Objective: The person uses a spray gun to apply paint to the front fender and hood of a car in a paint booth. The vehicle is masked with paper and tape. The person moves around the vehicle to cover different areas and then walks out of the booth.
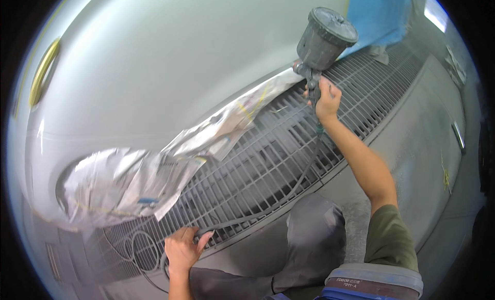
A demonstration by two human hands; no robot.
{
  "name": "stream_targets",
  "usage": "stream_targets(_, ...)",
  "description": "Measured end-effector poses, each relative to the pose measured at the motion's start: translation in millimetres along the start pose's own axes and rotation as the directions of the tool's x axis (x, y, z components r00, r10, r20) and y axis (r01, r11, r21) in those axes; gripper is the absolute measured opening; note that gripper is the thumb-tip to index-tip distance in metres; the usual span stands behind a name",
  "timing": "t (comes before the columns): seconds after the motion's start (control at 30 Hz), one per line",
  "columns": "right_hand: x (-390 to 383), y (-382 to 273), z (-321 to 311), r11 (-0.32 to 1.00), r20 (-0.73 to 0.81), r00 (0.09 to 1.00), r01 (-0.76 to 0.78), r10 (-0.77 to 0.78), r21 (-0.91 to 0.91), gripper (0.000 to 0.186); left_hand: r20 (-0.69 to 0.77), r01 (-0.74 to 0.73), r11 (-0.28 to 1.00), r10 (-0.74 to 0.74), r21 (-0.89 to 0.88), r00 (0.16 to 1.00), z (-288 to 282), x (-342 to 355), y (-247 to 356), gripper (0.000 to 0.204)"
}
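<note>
My right hand (328,100) is wrapped round the handle of a grey spray gun (313,88), raised beside the car panel. A large lidded paint cup (326,39) sits on top of the gun, tilted. From the gun's lower end a dark air hose (268,209) sags down to the lower left. There my left hand (183,248) is closed round the hose, its thumb lying along it. The light silvery-grey car side (180,57) curves across the upper left. Masking paper (121,179) covers the wheel, and a paper strip (232,119) runs along the lower edge.
Metal floor grating (258,160) runs diagonally beside the car, with coils of hose (142,253) on it at the lower left. Blue sheeting (376,16) covers the car's far end. A yellow-taped door handle (44,73) shows at left. My bent knee (315,233) is close to the grating.
</note>
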State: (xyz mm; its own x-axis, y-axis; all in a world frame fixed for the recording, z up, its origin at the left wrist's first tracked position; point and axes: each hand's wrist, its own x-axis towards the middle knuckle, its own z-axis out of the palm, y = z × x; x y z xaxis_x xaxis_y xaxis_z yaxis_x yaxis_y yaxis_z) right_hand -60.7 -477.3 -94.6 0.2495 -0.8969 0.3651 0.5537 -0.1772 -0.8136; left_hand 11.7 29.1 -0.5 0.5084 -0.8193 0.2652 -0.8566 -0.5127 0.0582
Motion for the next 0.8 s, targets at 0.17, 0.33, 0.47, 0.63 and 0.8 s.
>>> stream_targets(0.17,-118.8,-9.3,103.5,0.999,0.275,0.961,-0.020,0.031,-0.039,0.039,-0.071,0.060,0.996,-0.055,0.064,0.996,-20.4,-75.7,-53.0,0.036)
stream_targets(0.33,-217.4,-7.6,211.6,0.988,0.409,0.900,-0.138,0.153,-0.066,0.035,-0.082,0.194,0.976,-0.186,0.094,0.979,-36.1,-148.2,-94.1,0.038)
stream_targets(0.47,-268.1,-6.5,295.1,0.999,0.572,0.819,-0.040,0.051,-0.032,0.034,-0.136,0.258,0.958,-0.242,0.123,0.961,-41.9,-188.9,-114.1,0.041)
stream_targets(0.63,-285.9,-13.2,354.4,0.993,0.654,0.753,-0.113,0.074,0.017,0.036,-0.107,0.322,0.939,-0.310,0.117,0.945,-46.5,-205.3,-114.6,0.041)
stream_targets(0.8,-225.2,-9.6,314.8,0.997,0.600,0.799,-0.074,0.045,0.023,0.034,-0.067,0.297,0.952,-0.292,0.080,0.954,-40.2,-180.5,-94.0,0.041)
